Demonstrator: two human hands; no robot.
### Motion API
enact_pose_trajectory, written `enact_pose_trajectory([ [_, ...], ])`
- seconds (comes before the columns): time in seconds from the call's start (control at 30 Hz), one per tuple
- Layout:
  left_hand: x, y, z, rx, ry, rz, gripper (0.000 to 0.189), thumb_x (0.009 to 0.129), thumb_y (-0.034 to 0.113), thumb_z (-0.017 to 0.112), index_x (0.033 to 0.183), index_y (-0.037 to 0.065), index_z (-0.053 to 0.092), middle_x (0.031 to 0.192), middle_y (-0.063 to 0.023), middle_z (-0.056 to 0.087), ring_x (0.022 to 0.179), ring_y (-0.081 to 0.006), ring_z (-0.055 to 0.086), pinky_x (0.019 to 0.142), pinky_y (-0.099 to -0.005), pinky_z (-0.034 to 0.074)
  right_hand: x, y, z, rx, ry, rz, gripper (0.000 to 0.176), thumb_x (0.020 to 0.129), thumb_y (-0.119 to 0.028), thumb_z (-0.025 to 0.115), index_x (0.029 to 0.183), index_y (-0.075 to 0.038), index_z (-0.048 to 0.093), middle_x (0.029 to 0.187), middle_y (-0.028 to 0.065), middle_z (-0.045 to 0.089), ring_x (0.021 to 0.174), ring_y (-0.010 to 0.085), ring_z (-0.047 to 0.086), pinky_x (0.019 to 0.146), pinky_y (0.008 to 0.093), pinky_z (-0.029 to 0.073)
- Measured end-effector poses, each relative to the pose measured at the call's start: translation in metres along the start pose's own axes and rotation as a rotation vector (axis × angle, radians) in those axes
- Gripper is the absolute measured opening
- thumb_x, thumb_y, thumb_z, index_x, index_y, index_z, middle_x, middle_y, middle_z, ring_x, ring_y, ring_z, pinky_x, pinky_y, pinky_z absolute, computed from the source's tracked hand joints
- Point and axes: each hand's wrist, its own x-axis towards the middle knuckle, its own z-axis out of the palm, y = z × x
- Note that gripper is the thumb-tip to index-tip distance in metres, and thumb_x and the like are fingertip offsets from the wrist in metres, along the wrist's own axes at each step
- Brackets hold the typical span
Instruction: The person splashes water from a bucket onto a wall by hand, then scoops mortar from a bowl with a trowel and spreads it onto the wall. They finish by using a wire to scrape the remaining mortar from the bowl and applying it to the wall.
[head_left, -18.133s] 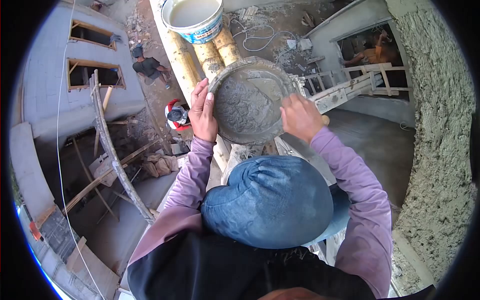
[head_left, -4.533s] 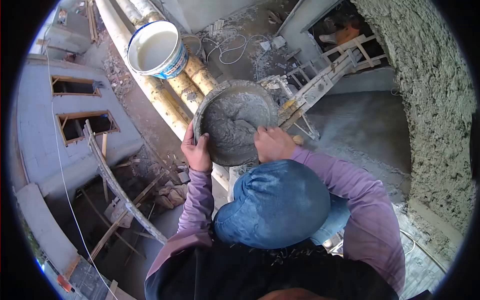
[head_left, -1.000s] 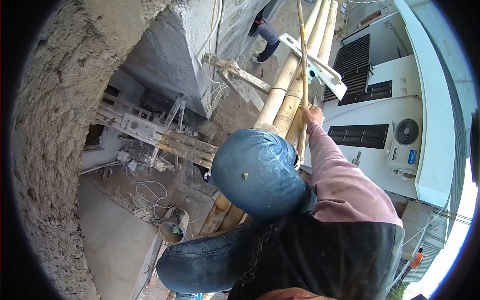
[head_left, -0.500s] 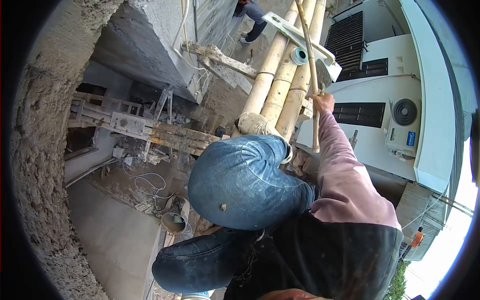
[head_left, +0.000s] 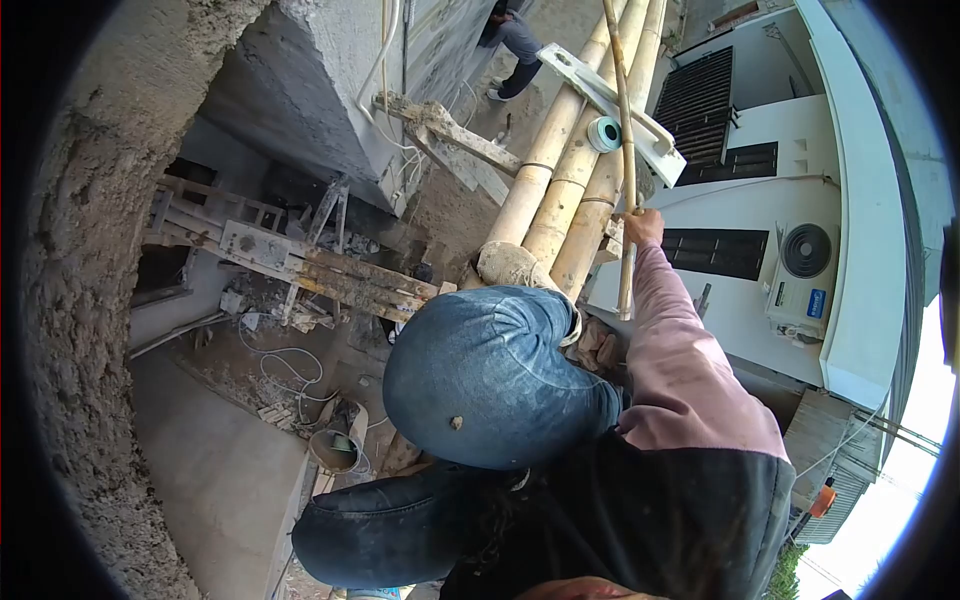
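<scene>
Up beside the bamboo scaffold poles [head_left: 560, 195], the right hand [head_left: 643, 226] clenches a thin upright stick [head_left: 619, 120] — a firm grip, held close, should steady it; the left hand is out of sight.

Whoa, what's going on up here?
A person is high up on bamboo scaffolding, beside a rough plastered wall. Their right hand is closed around a thin bamboo pole that stands nearly upright. The left hand is out of view. Far below, another person is on the ground.
</scene>
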Motion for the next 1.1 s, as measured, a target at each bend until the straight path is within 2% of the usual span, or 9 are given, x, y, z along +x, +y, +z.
enact_pose_trajectory([
  [0.13,0.0,-0.002,-0.007,-0.028,0.022,0.001,0.041,0.094,0.031,0.059,0.118,-0.003,0.064,0.093,-0.0087,0.063,0.075,-0.0193,0.056,0.066,-0.0332,0.046,-0.004,-0.003,0.007,0.061,0.018,-0.001,0.048,0.069,-0.044,0.081,0.087,0.001,0.077,0.085,0.0213,0.074,0.088,0.0354,0.073,0.081,0.0434,0.057],
  [0.27,-0.002,-0.005,-0.011,-0.05,0.035,-0.008,0.042,0.094,0.032,0.059,0.117,-0.002,0.065,0.092,-0.0085,0.063,0.074,-0.0192,0.056,0.065,-0.0332,0.046,-0.012,-0.006,-0.003,0.066,-0.014,0.057,0.056,0.07,-0.05,0.08,0.088,0.003,0.076,0.088,0.0238,0.074,0.089,0.0371,0.073,0.08,0.0453,0.057],
  [0.43,-0.005,-0.007,-0.014,-0.082,0.067,-0.012,0.042,0.095,0.034,0.059,0.116,-0.002,0.066,0.09,-0.0083,0.063,0.072,-0.0192,0.056,0.063,-0.0332,0.047,-0.018,0.007,-0.001,0.078,0.304,0.068,0.06,0.076,-0.054,0.074,0.096,0.002,0.072,0.096,0.0246,0.072,0.096,0.0418,0.07,0.086,0.0492,0.054],
  [0.63,-0.015,-0.013,-0.028,-0.139,0.184,-0.052,0.043,0.096,0.036,0.06,0.115,-0.001,0.066,0.088,-0.0079,0.063,0.07,-0.0191,0.056,0.061,-0.0333,0.047,-0.01,-0.035,-0.017,0.416,0.401,-0.194,0.045,0.089,-0.043,0.069,0.09,0.002,0.066,0.086,0.0246,0.067,0.082,0.043,0.066,0.075,0.0485,0.049],
  [0.73,-0.023,-0.019,-0.063,-0.22,0.333,-0.07,0.043,0.096,0.037,0.06,0.114,-0.001,0.067,0.087,-0.0078,0.063,0.069,-0.0191,0.056,0.06,-0.0333,0.047,-0.012,-0.087,-0.029,0.326,0.121,-0.563,0.044,0.091,-0.039,0.069,0.082,0.002,0.055,0.076,0.0247,0.06,0.073,0.0463,0.058,0.068,0.0484,0.046],
  [0.8,-0.046,-0.041,-0.123,-0.373,0.523,-0.055,0.043,0.096,0.037,0.06,0.114,-0.001,0.067,0.086,-0.0077,0.063,0.069,-0.0191,0.055,0.06,-0.0333,0.047,-0.019,-0.138,-0.028,0.172,0.038,-1.048,0.038,0.09,-0.031,0.071,0.076,0.0,0.053,0.07,0.0209,0.056,0.066,0.0414,0.055,0.064,0.048,0.044],
  [0.87,-0.097,-0.096,-0.173,-0.61,0.722,-0.032,0.043,0.096,0.038,0.06,0.114,-0.001,0.067,0.085,-0.0076,0.063,0.068,-0.0191,0.055,0.059,-0.0333,0.047,-0.02,-0.198,-0.018,0.085,-0.361,-1.319,0.036,0.088,-0.026,0.072,0.071,-0.003,0.051,0.064,0.0145,0.055,0.053,0.0318,0.053,0.055,0.0448,0.043],
  [0.93,-0.101,-0.093,-0.155,-0.865,0.724,-0.011,0.036,0.099,0.04,0.058,0.107,0.007,0.07,0.067,0.0026,0.048,0.052,-0.01,0.044,0.048,-0.026,0.039,-0.003,-0.255,0.007,0.073,-0.87,-1.369,0.027,0.089,-0.027,0.067,0.082,-0.002,0.061,0.074,0.0128,0.062,0.064,0.0255,0.06,0.062,0.0403,0.048],
  [1.1,-0.111,-0.073,-0.126,-0.765,0.849,0.069,0.035,0.106,0.032,0.046,0.117,0.007,0.069,0.062,0.0033,0.047,0.043,-0.009,0.041,0.041,-0.0281,0.04,0.056,-0.376,0.14,-0.291,-1.093,-1.557,0.052,0.1,-0.045,0.043,0.106,0.003,0.063,0.101,0.0146,0.067,0.087,0.0232,0.063,0.075,0.0398,0.051],
])
